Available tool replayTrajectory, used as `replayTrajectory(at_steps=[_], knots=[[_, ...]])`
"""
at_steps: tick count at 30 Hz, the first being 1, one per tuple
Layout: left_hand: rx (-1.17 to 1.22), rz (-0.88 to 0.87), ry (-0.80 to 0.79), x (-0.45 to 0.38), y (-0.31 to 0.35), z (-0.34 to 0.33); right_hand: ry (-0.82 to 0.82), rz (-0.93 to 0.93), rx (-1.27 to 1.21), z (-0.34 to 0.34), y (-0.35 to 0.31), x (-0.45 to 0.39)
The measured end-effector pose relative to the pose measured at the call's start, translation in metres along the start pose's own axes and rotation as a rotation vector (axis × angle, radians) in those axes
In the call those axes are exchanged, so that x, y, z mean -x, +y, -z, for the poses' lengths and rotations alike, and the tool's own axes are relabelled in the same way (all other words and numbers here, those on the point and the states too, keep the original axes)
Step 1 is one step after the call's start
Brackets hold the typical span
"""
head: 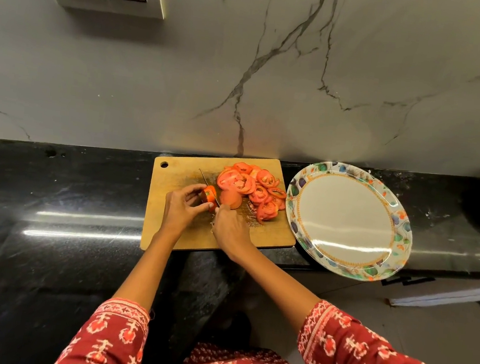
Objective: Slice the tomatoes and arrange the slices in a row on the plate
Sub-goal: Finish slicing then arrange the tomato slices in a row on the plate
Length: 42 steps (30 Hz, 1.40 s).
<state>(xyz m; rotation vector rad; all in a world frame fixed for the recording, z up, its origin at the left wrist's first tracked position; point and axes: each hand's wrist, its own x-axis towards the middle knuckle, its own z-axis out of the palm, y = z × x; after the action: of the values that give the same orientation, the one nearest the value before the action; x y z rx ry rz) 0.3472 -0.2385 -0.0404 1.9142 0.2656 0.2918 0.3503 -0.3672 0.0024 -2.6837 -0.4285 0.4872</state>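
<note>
Item: tomato end piece [209,194], on the wooden cutting board [186,229], left of centre. Small, rounded, wet at the cut face; judged soft and slippery, likely to roll, best pinned by its skin side with fingertips kept back from the blade.

Item: cut tomato slices [250,189], heaped on the board's right half; judged limp and fragile, best lifted singly by the edges.

Item: knife [206,182], thin blade set against the end piece.

Left hand [183,207]: fingers curled over the end piece, pinching it. Right hand [229,229]: closed round the knife handle, wrist angled inward.

Item: floral-rimmed plate [400,225], on the black surface [68,199] just right of the board, no slices on it.
</note>
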Motion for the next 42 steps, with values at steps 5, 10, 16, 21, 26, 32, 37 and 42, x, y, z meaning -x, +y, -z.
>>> replayTrajectory(at_steps=[5,10,16,21,26,32,37,42], knots=[[0.003,0.016,-0.012,0.000,-0.001,0.005,-0.028,-0.011,-0.040,-0.009,0.006,0.002],[0.019,0.035,-0.017,0.000,-0.002,0.004,-0.028,-0.015,-0.037,-0.011,0.007,-0.002],[0.003,0.035,-0.025,-0.001,-0.001,0.005,-0.037,-0.001,0.013,-0.017,0.012,-0.002],[0.002,0.034,-0.032,-0.001,-0.002,0.004,-0.032,-0.006,0.011,-0.016,0.013,-0.002],[0.000,0.042,-0.008,0.001,0.002,0.002,-0.025,0.001,0.038,-0.016,0.015,0.002],[0.003,0.060,0.025,-0.002,0.000,0.006,0.015,0.061,0.221,-0.026,0.036,0.031],[0.018,0.073,0.017,0.000,0.001,0.011,0.049,0.074,0.237,-0.024,0.038,0.032],[-0.005,0.057,-0.013,0.003,0.001,0.014,0.080,-0.004,-0.023,-0.010,0.031,0.024]])
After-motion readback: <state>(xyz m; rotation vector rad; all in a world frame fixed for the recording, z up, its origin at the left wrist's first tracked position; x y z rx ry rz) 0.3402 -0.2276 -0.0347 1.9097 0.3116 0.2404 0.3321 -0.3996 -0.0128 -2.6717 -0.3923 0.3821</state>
